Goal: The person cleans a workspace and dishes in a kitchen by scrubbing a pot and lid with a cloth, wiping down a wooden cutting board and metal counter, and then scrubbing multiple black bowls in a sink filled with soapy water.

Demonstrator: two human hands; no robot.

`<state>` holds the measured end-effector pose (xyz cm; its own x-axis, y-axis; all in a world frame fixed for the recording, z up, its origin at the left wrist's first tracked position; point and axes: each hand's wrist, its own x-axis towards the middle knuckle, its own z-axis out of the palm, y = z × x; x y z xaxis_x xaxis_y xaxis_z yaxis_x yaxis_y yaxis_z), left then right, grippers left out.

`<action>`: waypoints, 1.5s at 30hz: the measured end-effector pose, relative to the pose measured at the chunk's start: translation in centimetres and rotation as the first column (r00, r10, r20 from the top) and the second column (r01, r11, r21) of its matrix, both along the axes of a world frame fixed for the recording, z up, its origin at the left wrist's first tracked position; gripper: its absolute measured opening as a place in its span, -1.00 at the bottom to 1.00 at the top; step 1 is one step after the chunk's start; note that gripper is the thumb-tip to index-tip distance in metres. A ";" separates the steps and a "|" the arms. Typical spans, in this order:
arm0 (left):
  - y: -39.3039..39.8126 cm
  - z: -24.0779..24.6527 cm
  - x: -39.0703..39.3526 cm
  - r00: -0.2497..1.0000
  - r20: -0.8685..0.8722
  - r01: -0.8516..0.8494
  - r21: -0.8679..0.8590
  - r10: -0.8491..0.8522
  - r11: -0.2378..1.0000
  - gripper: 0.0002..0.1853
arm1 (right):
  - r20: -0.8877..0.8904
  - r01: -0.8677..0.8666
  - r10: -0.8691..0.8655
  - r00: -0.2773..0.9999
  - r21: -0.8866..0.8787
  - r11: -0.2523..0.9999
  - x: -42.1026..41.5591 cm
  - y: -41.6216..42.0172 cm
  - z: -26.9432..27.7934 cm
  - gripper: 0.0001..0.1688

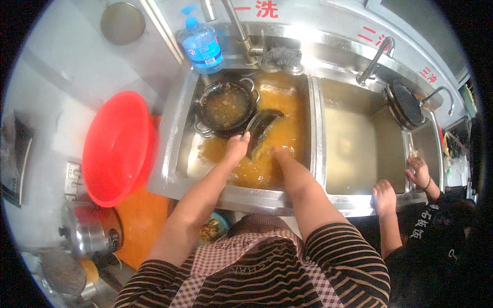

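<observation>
My left hand [238, 147] grips the rim of a dark round pan [262, 125], tilted on its side and partly under the brown water of the left steel sink basin [312, 131]. My right hand [278, 156] is mostly under the murky water just right of that pan, so its fingers and anything in them are hidden. Behind my left hand, a stack of black two-handled pans [226, 106] stands in the basin's back left part. The top one holds brownish liquid with food bits.
A blue pump bottle [202, 48], a faucet [244, 42] and steel-wool scourers [283, 57] line the back edge. A red plastic tub [115, 148] is at left. Right, beside a second basin with cloudy water [348, 150] and more black pans [404, 104], another person's hands [384, 196] rest at the rim.
</observation>
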<state>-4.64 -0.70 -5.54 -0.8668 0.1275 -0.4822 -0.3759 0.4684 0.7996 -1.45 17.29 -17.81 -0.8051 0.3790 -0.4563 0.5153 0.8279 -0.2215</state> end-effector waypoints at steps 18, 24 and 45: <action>-0.7 0.5 0.3 0.973 0.218 -0.129 0.219 0.081 0.967 -0.56 | -0.429 -0.383 0.286 0.857 -0.161 0.910 3.7 -6.1 10.6 -0.56; -1.3 0.4 -0.1 0.966 0.256 -0.119 0.346 0.028 0.931 -0.59 | 0.134 -0.459 0.471 0.872 -0.112 0.881 4.2 -3.2 7.3 -0.57; 10.9 37.9 3.3 0.720 -0.434 0.635 0.100 -0.541 0.766 -0.79 | 0.063 -0.768 0.770 0.635 -0.066 0.638 9.6 -0.6 17.4 -0.66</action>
